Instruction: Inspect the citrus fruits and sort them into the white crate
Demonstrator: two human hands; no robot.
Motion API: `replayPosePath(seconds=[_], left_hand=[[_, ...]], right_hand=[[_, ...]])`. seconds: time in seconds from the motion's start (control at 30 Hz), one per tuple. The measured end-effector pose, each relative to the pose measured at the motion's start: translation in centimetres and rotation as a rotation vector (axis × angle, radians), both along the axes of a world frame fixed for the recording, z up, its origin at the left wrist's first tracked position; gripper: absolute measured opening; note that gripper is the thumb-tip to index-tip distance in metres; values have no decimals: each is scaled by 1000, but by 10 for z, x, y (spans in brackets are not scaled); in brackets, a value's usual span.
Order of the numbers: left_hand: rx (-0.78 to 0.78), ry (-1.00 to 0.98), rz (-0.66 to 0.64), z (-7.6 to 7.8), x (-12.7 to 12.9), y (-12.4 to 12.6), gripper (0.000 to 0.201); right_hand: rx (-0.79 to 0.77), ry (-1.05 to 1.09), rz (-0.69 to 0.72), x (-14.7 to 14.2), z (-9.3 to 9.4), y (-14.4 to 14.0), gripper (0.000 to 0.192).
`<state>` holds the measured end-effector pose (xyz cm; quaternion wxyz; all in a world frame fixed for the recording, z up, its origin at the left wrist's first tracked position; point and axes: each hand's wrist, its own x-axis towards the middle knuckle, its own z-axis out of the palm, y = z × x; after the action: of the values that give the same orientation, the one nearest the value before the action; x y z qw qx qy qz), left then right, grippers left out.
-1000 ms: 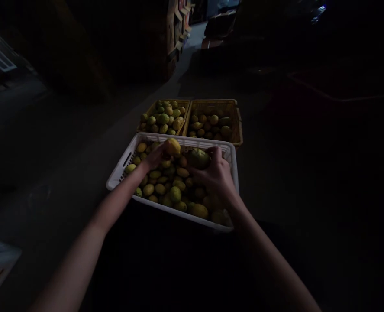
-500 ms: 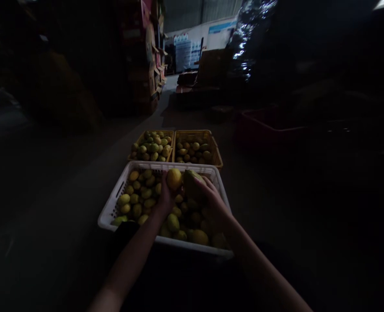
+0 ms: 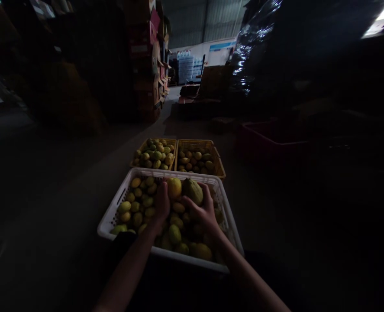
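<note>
My left hand [image 3: 162, 201] is closed around a yellow, lemon-like fruit [image 3: 174, 187], gripping it from the left. In my right hand [image 3: 208, 212] is a green, bumpy-skinned fruit [image 3: 193, 191], held between the thumb and the fingers on its right. The two fruits are side by side, with a small gap between them. Both hands are over a white plastic crate [image 3: 192, 260] filled with loose yellow and green oval fruits, such as a green one [image 3: 175, 234] near the front. My wrists and forearms hide part of the fruit underneath.
Behind the white crate stand a left yellow crate [image 3: 140, 148] and a right yellow crate [image 3: 218, 158], both holding similar fruit. A dark pink bin [image 3: 263, 138] is to the right. Stacked cardboard boxes [image 3: 149, 86] rise at the back left. The surroundings are very dark.
The view has tilted up slightly, so the crates appear lower. My right hand has turned, with the thumb now showing and more of the green fruit exposed. Both fruits stay held.
</note>
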<state>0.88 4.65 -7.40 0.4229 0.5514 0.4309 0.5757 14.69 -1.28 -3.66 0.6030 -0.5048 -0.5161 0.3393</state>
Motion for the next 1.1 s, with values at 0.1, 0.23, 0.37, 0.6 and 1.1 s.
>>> replayPosePath(seconds=[0.1,0.23,0.37,0.6,1.1], left_hand=[[199,50,62,15,0,-13,57],[349,122,16,30,-8,-24,55],[405,217,-4,26,-15,-23,57],[732,396,125,9,-11,-11,51],[848,418,281,12,-1,-17,42]], right_hand=[[137,-232,-86,1,-5,-2,58],[246,-420,-129,4,-5,-3,59],[385,-608,-113,16,0,1,57],[474,-782,-125,35,5,3,62],[429,-675,-126,36,7,6,53]])
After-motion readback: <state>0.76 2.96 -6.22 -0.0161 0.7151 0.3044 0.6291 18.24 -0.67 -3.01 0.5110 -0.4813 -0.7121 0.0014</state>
